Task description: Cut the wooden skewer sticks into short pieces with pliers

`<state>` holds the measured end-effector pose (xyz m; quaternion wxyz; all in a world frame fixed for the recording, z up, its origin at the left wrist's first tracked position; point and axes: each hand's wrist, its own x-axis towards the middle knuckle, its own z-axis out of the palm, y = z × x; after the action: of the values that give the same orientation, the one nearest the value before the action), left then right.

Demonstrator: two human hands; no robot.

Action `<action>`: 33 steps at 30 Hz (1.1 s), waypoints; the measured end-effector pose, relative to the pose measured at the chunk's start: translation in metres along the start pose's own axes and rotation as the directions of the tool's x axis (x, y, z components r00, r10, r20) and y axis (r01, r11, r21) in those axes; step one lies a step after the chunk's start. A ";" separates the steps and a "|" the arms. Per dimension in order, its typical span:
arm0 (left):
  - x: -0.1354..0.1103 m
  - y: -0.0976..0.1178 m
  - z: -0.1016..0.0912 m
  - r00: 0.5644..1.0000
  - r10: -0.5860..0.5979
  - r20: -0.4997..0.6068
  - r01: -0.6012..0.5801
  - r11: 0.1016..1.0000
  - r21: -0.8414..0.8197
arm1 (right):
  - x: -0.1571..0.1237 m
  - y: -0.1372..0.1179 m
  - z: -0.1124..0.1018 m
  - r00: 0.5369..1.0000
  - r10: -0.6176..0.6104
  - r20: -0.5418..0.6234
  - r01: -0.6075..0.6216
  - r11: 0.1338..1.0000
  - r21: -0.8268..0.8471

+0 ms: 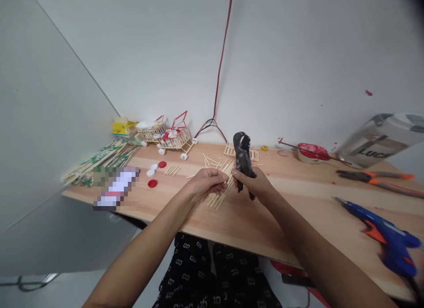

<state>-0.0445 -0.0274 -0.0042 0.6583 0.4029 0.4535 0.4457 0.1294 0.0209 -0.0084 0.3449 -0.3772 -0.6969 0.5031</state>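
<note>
Upright in my right hand (254,181) is a black pliers-type cutting tool (243,155), its jaws at the top and its handles hanging below my fingers. My left hand (212,183) is closed, thumb and index finger pinched together just left of the tool. What they pinch is too small to make out. Under and between both hands lies a loose pile of thin wooden sticks (220,197) on the wooden table (185,213). Short cut sticks (172,170) lie in a row to the left, near red (153,183) and white bottle caps (150,172).
Small stick-built carts (177,138) with cap wheels stand at the back left. Bundled sticks (106,160) and a pixelated phone-like object (116,189) lie left. A stick frame (251,155) rests behind the tool. Right are a red-paint tub (313,154), orange-handled pliers (374,176) and a blue glue gun (380,231).
</note>
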 end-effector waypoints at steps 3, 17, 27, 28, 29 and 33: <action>0.001 -0.002 0.001 1.000 0.001 -0.001 -0.001 1.000 0.016 | 0.000 0.000 0.001 1.000 0.015 -0.011 -0.015 1.000 -0.012; 0.016 0.011 -0.054 0.867 0.399 -0.298 -0.183 0.811 0.555 | 0.008 0.006 -0.032 0.971 0.187 -0.148 -0.234 0.869 -0.436; 0.062 0.017 -0.072 0.842 0.538 -0.045 -0.101 0.239 0.966 | 0.012 0.012 -0.039 0.950 0.194 -0.245 -0.307 0.722 -0.619; 0.067 0.015 -0.070 0.852 0.524 -0.013 -0.107 0.198 0.974 | 0.012 0.011 -0.038 0.951 0.191 -0.242 -0.304 0.714 -0.630; 0.072 0.013 -0.067 0.861 0.508 0.013 -0.108 0.159 0.981 | 0.012 0.010 -0.038 0.953 0.188 -0.239 -0.300 0.702 -0.645; 0.085 0.008 -0.066 0.894 0.445 0.049 -0.069 0.030 0.997 | 0.012 0.007 -0.037 0.959 0.147 -0.243 -0.278 0.669 -0.689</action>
<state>-0.0930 0.0635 -0.0343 0.0478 0.7465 0.6372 0.1854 0.1569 0.0496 -0.0045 0.1666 -0.6009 -0.7571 0.1948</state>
